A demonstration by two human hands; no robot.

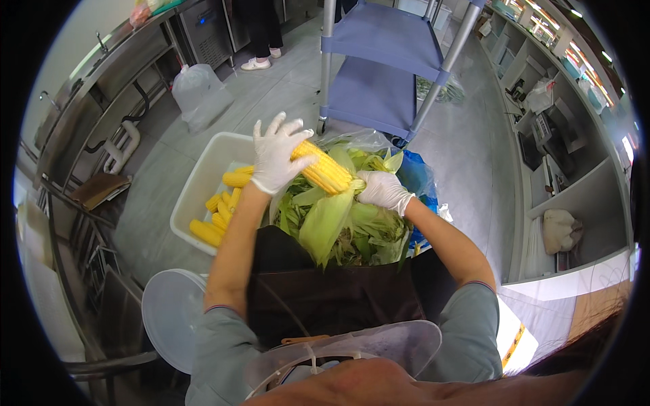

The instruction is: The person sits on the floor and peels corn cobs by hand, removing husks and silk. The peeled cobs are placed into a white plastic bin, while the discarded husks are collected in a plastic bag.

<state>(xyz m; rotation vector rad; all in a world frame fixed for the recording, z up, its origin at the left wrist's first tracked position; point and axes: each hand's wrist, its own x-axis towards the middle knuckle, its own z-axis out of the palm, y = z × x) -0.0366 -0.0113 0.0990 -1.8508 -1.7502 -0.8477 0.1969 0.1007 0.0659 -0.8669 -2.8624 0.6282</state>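
A yellow ear of corn (325, 170) slants in front of me, its kernels bare and its green husk (327, 223) hanging from the base. My right hand (383, 192), in a white glove, grips the ear at its stalk end. At the tip, my gloved left hand (278, 155) has the cob between thumb and index finger, with the other fingers spread. Beneath the ear, a clear plastic bag (373, 138) is heaped with stripped corn husks (376, 223). Husked corn cobs (223, 205) lie in a white plastic tub (190, 193), left of the bag.
A blue-grey utility cart (373, 94) stands just beyond the bag. A blue plastic bag (419, 175) sits on the right, and a round white bucket (172, 319) is by my left elbow. Shelving (574, 198) lines the right; a person's legs (259, 30) are at the back.
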